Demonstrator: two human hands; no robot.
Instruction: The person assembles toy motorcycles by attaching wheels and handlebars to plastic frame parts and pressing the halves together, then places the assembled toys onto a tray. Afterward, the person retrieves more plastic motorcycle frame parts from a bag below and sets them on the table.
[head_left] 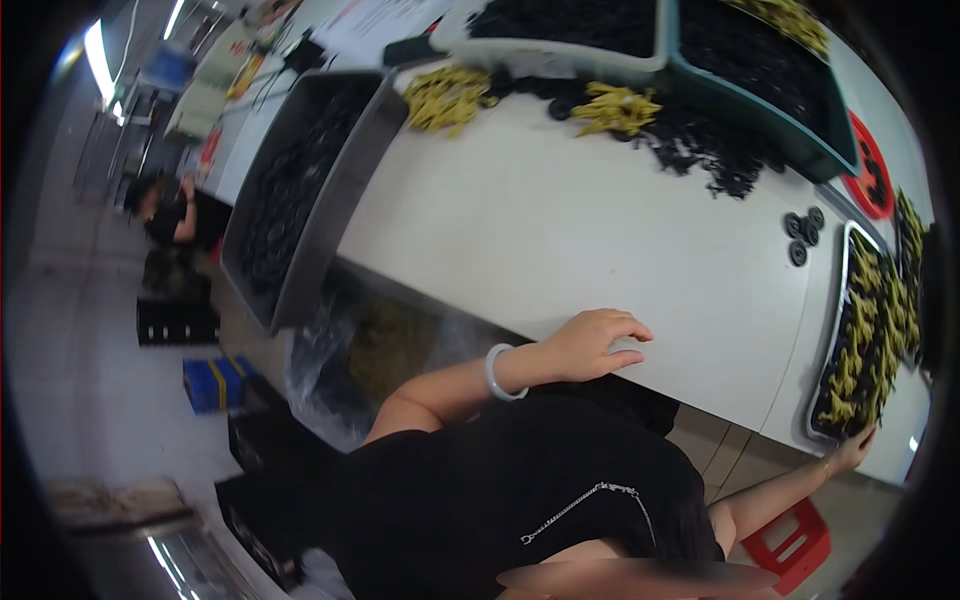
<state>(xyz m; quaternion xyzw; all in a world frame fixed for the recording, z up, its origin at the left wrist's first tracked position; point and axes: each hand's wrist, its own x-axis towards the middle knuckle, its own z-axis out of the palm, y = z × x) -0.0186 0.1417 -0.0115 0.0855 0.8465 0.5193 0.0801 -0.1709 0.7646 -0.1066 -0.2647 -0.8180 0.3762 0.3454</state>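
My left hand (600,342) hangs over the near edge of the white table (600,230), its fingers stretched out and nothing in it. A pale bangle (495,372) circles that wrist. Far to the right, my right hand (852,450) grips the near corner of a white-rimmed tray (843,300); part of the fingers is hard to see there. Yellow, branching pieces (858,350) lie in rows over black ones in this tray. Several small black round parts (800,235) sit on the table left of the tray.
A grey bin (345,170) of black parts stands at the left. Two more bins, one white (560,62) and one green (790,130), line the back, with yellow piles (615,108) before them. A red stool (790,545) is low right; another person (172,215) is far left.
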